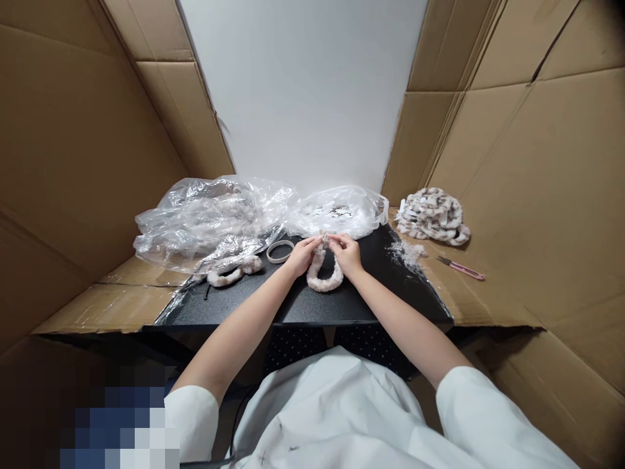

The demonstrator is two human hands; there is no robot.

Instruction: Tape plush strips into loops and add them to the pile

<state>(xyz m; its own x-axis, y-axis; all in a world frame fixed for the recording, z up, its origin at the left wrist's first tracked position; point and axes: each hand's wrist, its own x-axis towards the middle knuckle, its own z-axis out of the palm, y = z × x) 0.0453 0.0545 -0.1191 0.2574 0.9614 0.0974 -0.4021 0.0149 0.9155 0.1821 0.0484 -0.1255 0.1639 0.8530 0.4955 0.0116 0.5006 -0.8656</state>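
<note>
A fluffy cream-and-brown fabric loop, which looks like a plush headband point(325, 284), hangs over the black table between my hands. My left hand point(305, 254) pinches its upper end from the left. From the right, my right hand point(346, 253) pinches the same end, with the fingertips of both hands almost meeting. What exactly lies between the fingertips is too small to make out. Just left of my left hand lies a roll of pale tape point(280, 252). Further left, another fluffy loop point(229, 276) rests partly under clear plastic.
A large clear plastic bag point(209, 225) covers the back left, beside a second bag point(336, 212) with small white pieces. At right are a pile of fluffy loops point(430, 218), white scraps point(409, 254) and pink-handled thread snips point(461, 268). Cardboard walls point(551, 169) enclose the table.
</note>
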